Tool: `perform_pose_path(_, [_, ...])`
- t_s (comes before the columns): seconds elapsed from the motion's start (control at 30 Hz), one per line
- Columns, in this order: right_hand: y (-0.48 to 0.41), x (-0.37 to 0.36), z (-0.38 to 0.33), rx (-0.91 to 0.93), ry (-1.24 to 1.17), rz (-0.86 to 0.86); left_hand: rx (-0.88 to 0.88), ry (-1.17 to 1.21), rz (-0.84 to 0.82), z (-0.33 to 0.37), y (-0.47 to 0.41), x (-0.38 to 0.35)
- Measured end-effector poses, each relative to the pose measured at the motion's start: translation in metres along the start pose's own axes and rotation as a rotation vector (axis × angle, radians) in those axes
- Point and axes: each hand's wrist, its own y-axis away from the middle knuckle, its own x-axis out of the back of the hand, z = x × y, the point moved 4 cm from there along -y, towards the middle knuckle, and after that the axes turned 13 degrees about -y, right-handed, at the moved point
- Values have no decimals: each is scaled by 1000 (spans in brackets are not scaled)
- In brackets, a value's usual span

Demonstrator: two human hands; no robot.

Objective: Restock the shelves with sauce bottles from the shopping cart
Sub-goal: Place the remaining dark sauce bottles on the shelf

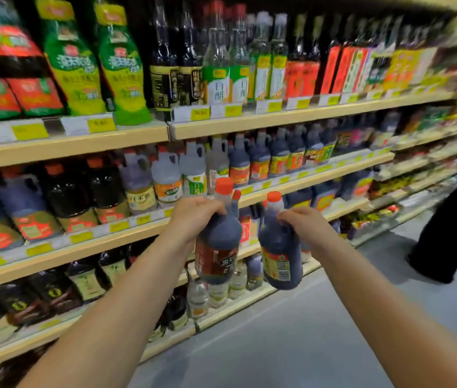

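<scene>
— What fills most of your sight?
— The shelves (277, 119); wooden tiers crowded with dark and clear bottles, yellow price tags along every edge; the grey floor (291, 345) runs along their foot; a figure in dark clothing (451, 233) stands on it, towards the shelves' right end.
— And the sauce bottles?
— Two, both off the shelves, held in the air in front of the lower tiers; the brown-labelled bottle (217, 247) hangs to the left, the yellow-labelled bottle (279, 256) just beside it on the right, not touching; both dark, caps up, the caps orange.
— Your grips?
— My left grip (193, 217) is curled round the brown-labelled bottle's shoulder; my right grip (302, 222) is wrapped round the top of the yellow-labelled bottle, below its neck.
</scene>
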Motion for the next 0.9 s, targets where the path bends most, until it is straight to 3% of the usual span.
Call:
perform_pose_path(0.47, [-131, 112, 50, -111, -68, 93, 100, -5, -98, 37, -115, -151])
perform_pose_path(0.9, [-269, 198, 58, -164, -223, 202, -31, -34, -224, 111, -233, -267])
